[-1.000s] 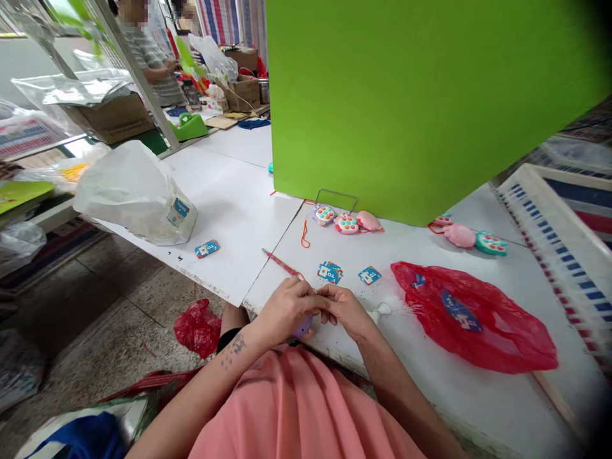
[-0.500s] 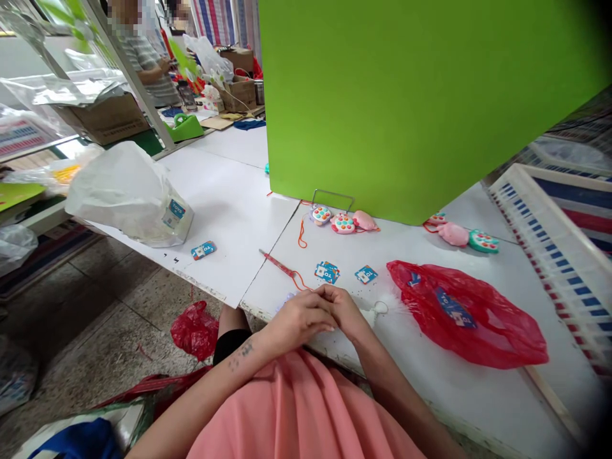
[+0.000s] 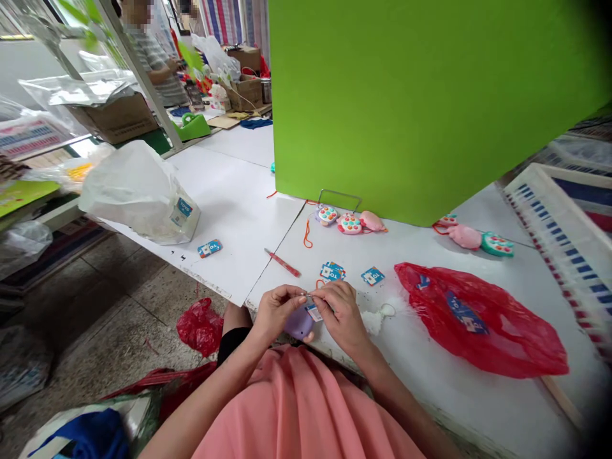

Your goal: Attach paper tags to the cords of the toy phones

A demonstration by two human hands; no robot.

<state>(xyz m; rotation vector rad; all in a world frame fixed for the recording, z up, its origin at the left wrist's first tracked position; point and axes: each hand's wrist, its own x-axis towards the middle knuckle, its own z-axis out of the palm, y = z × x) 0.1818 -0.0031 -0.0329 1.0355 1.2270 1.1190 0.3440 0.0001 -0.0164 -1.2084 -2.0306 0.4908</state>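
My left hand [image 3: 281, 310] and my right hand [image 3: 340, 313] meet at the table's near edge, fingertips pinched together on something thin and too small to make out. An orange cord loop [image 3: 320, 284] shows just behind the right fingers. Below the pinch is a small white and blue tag [image 3: 314, 312], close to my right fingers. A purple toy [image 3: 299, 324] sits under and between both hands, partly covered by them. Beyond them lie a red-handled pointed tool [image 3: 283, 262], a small pile of blue printed tags [image 3: 333, 272] and another blue tag [image 3: 373, 276].
A green panel [image 3: 392, 115] stands across the table behind several small toys [image 3: 350, 224]. To the right are a red plastic bag [image 3: 521, 338] and a white basket [image 3: 535, 191]. A white bag [image 3: 134, 191] stands left. A person [image 3: 155, 64] is in the background.
My hands have moved slightly apart, from clasped together to a fingertip pinch, uncovering the purple toy and tag. The orange cord no longer lies by the pointed tool's handle.
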